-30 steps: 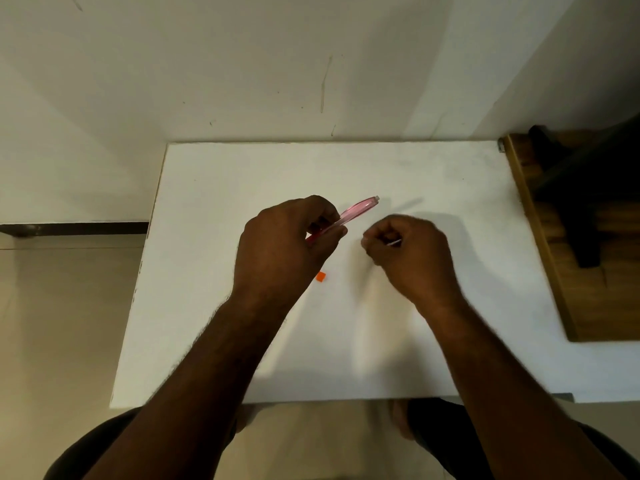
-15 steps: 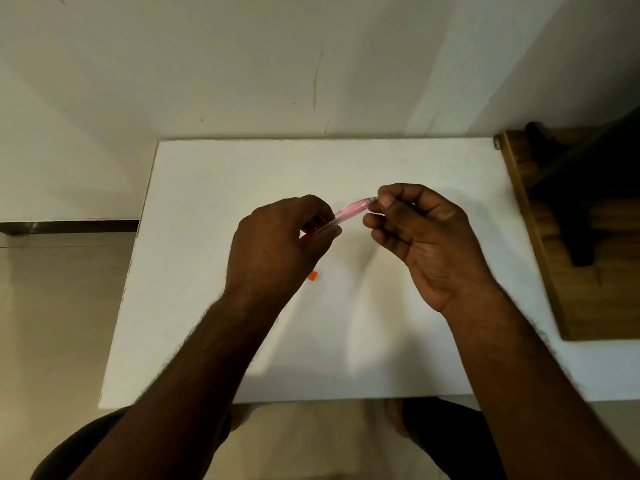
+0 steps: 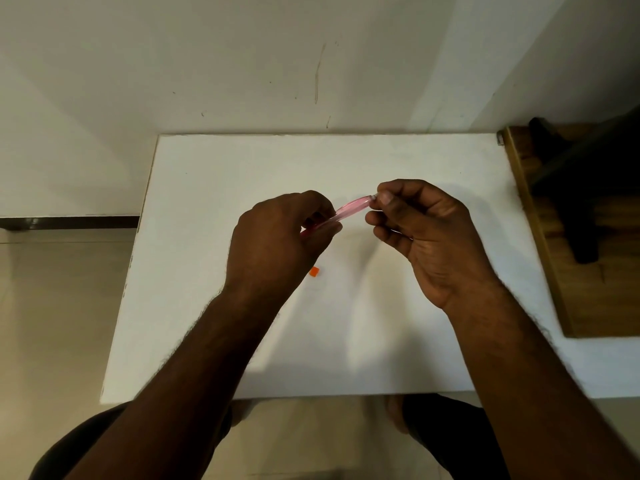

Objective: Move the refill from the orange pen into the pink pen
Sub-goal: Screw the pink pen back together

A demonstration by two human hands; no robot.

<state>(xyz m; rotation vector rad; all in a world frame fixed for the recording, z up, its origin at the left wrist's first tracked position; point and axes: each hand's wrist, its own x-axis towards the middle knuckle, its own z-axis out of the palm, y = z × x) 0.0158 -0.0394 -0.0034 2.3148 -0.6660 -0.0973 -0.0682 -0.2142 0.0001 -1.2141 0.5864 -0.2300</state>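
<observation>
My left hand (image 3: pixel 277 244) grips the lower part of the translucent pink pen (image 3: pixel 353 207) above the middle of the white table (image 3: pixel 242 168). The pen slants up to the right. At its upper end, my right hand (image 3: pixel 426 230) pinches the tip between thumb and forefinger, with the other fingers loosely curled. A small orange piece (image 3: pixel 314 271) lies on the table just below my left hand. No refill shows in the open, and whatever sits inside the pen or under my fingers is hidden.
A wooden stand (image 3: pixel 561 271) with a dark object on it borders the table on the right. A pale wall rises behind the table's far edge, and tiled floor lies to the left. My knees are below the near edge.
My right hand rose from beside the pen to its upper end and now pinches it there. My left hand kept its hold on the pen almost in place.
</observation>
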